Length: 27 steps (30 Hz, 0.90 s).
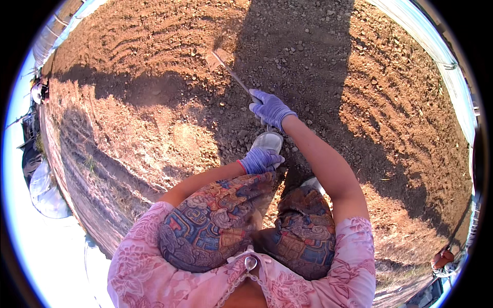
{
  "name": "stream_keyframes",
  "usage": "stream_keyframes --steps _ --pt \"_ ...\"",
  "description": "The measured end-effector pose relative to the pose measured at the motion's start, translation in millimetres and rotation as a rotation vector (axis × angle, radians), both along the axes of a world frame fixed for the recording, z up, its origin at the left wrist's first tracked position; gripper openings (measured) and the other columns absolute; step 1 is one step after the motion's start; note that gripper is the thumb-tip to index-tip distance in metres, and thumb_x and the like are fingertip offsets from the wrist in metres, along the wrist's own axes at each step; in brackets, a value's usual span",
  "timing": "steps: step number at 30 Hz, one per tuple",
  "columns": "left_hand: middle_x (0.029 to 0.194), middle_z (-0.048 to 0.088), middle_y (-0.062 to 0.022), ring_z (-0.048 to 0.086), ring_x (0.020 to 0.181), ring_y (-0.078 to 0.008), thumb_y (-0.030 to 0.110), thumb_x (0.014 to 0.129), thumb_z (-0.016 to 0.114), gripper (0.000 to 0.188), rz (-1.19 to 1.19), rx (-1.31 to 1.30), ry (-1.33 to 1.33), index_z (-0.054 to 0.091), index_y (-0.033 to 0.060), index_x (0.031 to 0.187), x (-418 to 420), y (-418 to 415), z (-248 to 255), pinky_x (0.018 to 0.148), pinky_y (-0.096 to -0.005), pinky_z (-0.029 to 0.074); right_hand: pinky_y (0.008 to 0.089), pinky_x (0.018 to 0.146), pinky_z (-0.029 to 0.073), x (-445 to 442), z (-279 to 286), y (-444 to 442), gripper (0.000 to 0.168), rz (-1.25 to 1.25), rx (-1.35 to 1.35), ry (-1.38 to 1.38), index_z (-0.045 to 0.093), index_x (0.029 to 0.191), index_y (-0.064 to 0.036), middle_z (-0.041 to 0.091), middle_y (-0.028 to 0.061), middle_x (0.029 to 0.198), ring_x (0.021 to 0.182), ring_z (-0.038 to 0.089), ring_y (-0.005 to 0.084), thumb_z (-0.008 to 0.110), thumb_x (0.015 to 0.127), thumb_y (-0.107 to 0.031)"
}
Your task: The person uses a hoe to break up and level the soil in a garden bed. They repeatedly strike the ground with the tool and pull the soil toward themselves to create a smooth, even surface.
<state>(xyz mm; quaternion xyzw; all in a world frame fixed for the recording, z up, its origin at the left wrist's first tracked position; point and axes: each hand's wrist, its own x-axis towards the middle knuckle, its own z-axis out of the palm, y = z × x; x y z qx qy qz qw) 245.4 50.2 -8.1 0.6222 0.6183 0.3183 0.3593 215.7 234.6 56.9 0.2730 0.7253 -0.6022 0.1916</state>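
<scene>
My right hand (271, 109), in a purple-blue knit glove with pale coated fingertips, grips a thin-shafted hand tool (235, 76). Its shaft slants up and left over loose, stony soil (296, 57). A tan patch surrounds the far end; I cannot tell whether it is a blade or lit soil. My left hand (261, 160), gloved alike, lies by my left knee, just below the toe of a pale shoe (268, 141). Its fingers are curled, and whether they hold anything is unclear. The other pale shoe (314, 184) shows partly behind my right knee.
Ridged, cloddy soil (154, 34) spreads around me, crossed by broad shadows. Dry plant litter (111, 173) covers the left side. Pale plastic sheeting (448, 65) edges the right. One person (38, 91) is at the far left, apparently another (443, 261) at the lower right.
</scene>
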Motion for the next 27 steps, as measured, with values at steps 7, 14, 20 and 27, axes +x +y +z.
stream_keyframes --steps 7,14,20,27 --pt "0.068 0.056 -0.0046 0.052 0.061 -0.0192 0.021 0.079 0.058 0.012 0.125 -0.349 -0.259 0.062 0.0127 0.086 0 7 20 0.055 -0.0314 0.042 0.0305 0.061 0.049 88 -48 57 0.047 -0.679 0.234 0.023 0.037 0.128 -0.015 0.058 0.0084 0.075 0.064 0.058 0.0193 0.051 0.083 -0.015" --pt "0.070 0.056 -0.0046 0.054 0.060 -0.0193 0.017 0.078 0.058 0.016 0.069 -0.197 -0.100 0.060 0.0135 0.093 1 4 11 0.053 -0.0307 0.043 0.0256 0.048 0.045 125 -19 37 0.049 -0.854 -0.035 -0.073 0.034 0.130 -0.016 0.050 0.0044 0.069 0.052 0.051 0.0123 0.049 0.084 -0.016" --pt "0.071 0.057 -0.0037 0.055 0.061 -0.0200 0.018 0.077 0.058 0.019 0.069 -0.173 -0.038 0.060 0.0165 0.096 3 -3 4 0.054 -0.0306 0.043 0.0282 0.059 0.047 150 -32 -8 0.051 -0.430 0.067 0.035 0.038 0.128 -0.013 0.055 0.0061 0.076 0.059 0.055 0.0145 0.056 0.080 -0.018" --pt "0.071 0.058 -0.0031 0.054 0.060 -0.0207 0.020 0.078 0.058 0.017 0.060 -0.176 0.066 0.061 0.0173 0.095 5 0 8 0.054 -0.0315 0.043 0.0216 0.034 0.039 159 2 42 0.054 -1.123 -0.157 -0.024 0.026 0.133 -0.016 0.045 -0.0003 0.059 0.043 0.044 0.0064 0.048 0.084 -0.012"
